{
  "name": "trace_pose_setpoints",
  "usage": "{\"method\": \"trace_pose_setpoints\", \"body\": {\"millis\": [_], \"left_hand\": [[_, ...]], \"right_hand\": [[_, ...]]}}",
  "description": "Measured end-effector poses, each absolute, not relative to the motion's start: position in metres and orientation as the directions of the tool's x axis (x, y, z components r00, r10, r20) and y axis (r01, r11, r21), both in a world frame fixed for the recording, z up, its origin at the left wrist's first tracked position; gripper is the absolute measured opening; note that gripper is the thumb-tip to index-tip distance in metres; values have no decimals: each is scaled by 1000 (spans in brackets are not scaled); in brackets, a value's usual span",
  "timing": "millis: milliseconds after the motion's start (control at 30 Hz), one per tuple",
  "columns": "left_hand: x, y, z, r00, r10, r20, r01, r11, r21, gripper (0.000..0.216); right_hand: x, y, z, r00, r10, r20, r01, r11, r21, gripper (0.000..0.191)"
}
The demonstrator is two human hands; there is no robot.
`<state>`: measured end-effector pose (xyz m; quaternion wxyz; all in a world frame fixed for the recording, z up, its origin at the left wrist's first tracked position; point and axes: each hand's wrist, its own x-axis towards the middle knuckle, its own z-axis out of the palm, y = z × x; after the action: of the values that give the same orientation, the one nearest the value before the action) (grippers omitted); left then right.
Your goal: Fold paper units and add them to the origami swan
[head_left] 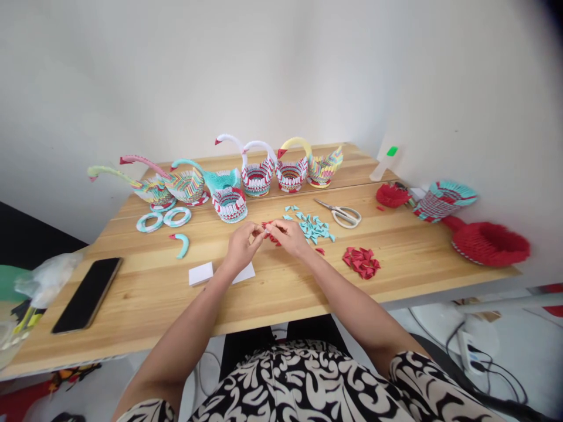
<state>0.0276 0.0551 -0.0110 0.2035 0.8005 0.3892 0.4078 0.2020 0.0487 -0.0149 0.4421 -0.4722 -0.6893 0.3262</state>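
Over the middle of the table, my left hand (243, 243) and my right hand (288, 236) meet at the fingertips. Both are closed in a pinch on a small white paper piece (266, 231), whose exact shape is too small to tell. Red folded paper triangles (273, 239) lie just behind and below the fingers, partly hidden. Beyond my right hand is a loose heap of light-blue paper triangles (314, 227). Under my left wrist lies a white paper sheet (244, 273), beside a stack of white paper slips (201, 274).
Several folded-paper swans (257, 177) line the back. Scissors (345, 217) and a red triangle pile (361, 262) lie right, near a red paper basket (490, 243). Left are paper rings (177, 217), a curved blue neck piece (182, 246) and a phone (88, 295).
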Motion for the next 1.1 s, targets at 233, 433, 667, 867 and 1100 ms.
{"method": "trace_pose_setpoints", "body": {"millis": [233,433,667,867,1100], "left_hand": [[30,60,-16,344,915,209,239,-301,923,24],[30,64,-22,300,943,145,228,-218,949,30],[31,66,-21,274,953,125,53,-145,988,34],[34,63,-22,333,931,150,29,-169,985,29],[35,59,-18,308,930,199,94,-237,967,21]], "right_hand": [[203,48,-15,-233,859,457,549,504,-667,33],[202,48,-15,-226,872,433,567,479,-670,36],[201,47,-12,-220,925,309,478,378,-793,38],[198,46,-13,-141,922,361,542,377,-751,35],[201,50,-19,-148,918,368,502,390,-772,33]]}}
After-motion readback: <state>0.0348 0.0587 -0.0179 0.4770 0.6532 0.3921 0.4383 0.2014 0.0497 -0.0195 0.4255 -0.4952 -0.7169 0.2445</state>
